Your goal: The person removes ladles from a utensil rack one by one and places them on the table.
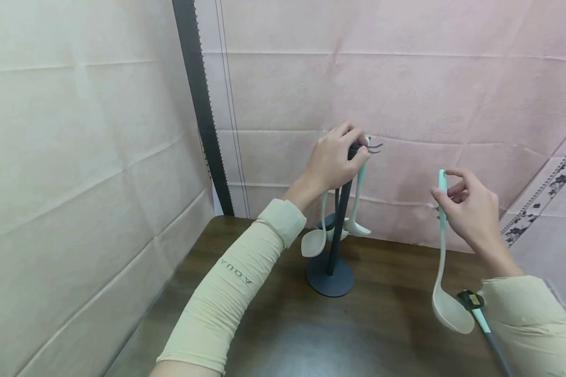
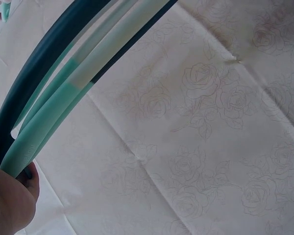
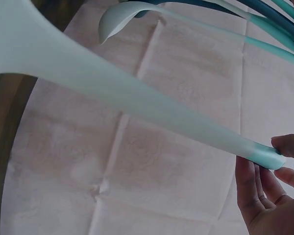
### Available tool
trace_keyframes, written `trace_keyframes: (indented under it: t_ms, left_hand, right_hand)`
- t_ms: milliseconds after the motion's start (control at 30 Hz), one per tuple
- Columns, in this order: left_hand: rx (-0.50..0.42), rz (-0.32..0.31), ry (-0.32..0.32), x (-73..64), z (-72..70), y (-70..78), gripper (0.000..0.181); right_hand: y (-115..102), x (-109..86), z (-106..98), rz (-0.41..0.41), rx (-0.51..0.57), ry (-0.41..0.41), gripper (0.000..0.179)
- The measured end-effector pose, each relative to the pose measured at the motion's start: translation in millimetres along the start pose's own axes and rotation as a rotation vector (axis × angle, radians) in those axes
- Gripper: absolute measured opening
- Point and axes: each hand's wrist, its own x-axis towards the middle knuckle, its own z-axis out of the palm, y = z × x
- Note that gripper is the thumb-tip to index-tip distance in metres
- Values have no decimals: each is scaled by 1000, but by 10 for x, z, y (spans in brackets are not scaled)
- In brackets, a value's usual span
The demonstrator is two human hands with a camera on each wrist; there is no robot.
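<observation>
In the head view my right hand (image 1: 471, 207) pinches the mint-green handle end of a white ladle (image 1: 453, 311), its bowl hanging down above the table. The right wrist view shows thumb and fingers around the tip of that handle. My left hand (image 1: 337, 157) grips the top of a dark utensil stand (image 1: 331, 277), near its thin hooks (image 1: 376, 148). From the stand hang several utensils, among them a white spoon-like one (image 1: 313, 243) and another ladle (image 1: 357, 229). In the left wrist view, mint handles (image 2: 44, 122) hang close to the left fingers, whose tips are partly hidden.
On the brown table (image 1: 283, 335), a utensil with a black head and mint-and-grey handle (image 1: 481, 319) lies at the right, partly under the right sleeve. Pale cloth walls (image 1: 99, 157) stand at the left and behind, the back one close behind the stand.
</observation>
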Motion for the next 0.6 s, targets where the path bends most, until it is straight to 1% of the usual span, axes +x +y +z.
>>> trace_keyframes:
  t_ms: [133,300,600]
  left_hand:
    - [-4,2,-2,8,0,0,25]
    - [-10,1,3,16,-2,-8,26]
    - [-11,-1,-7,7,-6,-13,27]
  right_hand:
    - [57,9,-33,3,-17,2,52]
    - [109,13,-63,-1,-32,-17,53]
    - [193,-34,-89,-1,-64,-32,49]
